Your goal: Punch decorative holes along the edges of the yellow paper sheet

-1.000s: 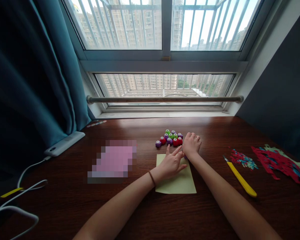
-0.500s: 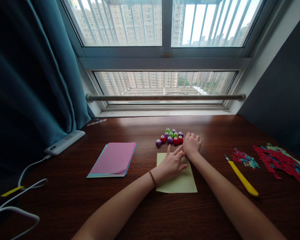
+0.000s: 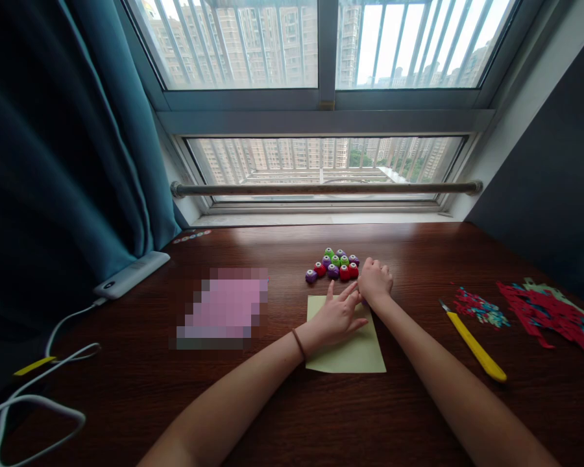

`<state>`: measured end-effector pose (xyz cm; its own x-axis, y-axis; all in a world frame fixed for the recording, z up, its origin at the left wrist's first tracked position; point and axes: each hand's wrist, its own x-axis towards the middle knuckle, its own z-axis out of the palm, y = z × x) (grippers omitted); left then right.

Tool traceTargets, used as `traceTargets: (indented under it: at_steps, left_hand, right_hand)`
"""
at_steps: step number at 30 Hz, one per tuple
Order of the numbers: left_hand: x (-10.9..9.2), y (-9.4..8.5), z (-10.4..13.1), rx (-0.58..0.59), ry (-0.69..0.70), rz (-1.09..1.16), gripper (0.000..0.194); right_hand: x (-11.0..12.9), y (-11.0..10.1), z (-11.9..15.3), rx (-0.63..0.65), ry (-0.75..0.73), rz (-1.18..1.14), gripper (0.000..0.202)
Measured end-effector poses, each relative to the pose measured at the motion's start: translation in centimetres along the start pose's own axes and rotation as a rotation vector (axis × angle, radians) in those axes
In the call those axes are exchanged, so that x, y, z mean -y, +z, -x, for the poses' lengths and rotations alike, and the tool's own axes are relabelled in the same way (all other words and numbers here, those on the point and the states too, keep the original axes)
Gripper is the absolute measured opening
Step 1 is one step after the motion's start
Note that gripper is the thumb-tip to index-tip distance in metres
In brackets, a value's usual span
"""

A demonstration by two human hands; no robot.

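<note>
My left hand (image 3: 337,313) lies with fingers spread on a pale yellow-green sheet of paper (image 3: 348,357), holding it against the table. My right hand (image 3: 375,279) is closed in a fist at the sheet's upper right corner, close to the left fingertips. Whatever it grips is hidden beneath the fingers. Just beyond the sheet stands a cluster of small round craft punches (image 3: 335,261) in red, purple and green, with pale tops. The right fist is beside the cluster's right end.
A yellow-handled craft knife (image 3: 477,347) lies to the right, beside tiny paper bits (image 3: 481,308) and red, blue and green paper scraps (image 3: 547,314). Pink paper (image 3: 228,308), pixelated now, is on the left. A white power strip (image 3: 133,274) with a cable (image 3: 43,399) lies farther left.
The camera view has shifted slightly, moving everything a little to the right. Both hands keep nearly the same pose and place on the paper. The pink paper has become pixelated.
</note>
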<state>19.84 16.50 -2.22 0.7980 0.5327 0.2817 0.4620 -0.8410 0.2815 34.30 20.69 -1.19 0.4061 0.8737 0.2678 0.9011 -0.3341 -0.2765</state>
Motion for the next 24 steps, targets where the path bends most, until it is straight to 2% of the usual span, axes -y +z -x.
traceTargets:
  at_steps: [5,9,15,20,24]
  left_hand:
    - [-0.1,0.1,0.0,-0.004,0.005,0.004,0.056]
    - [-0.1,0.0,0.0,-0.005,0.011,0.008,0.06]
    - [-0.2,-0.1,-0.2,-0.008,0.006,0.002,0.072]
    - [-0.2,-0.1,-0.2,-0.007,-0.007,-0.008,0.072]
    - [-0.1,0.1,-0.1,-0.013,-0.03,-0.018,0.071]
  right_hand:
    - [-0.9,0.0,-0.5,0.002,-0.01,-0.218,0.025]
    - [-2.9,0.1,-1.0,0.015,-0.095,-0.499,0.024]
    - [-7.3,-0.1,0.5,0.197,-0.28,-0.86,0.029]
    - [-8.7,-0.8,2.1,0.348,-0.401,-0.92,0.043]
    - [-8.6,-0.8,2.3,0.38,-0.463,-0.886,0.053]
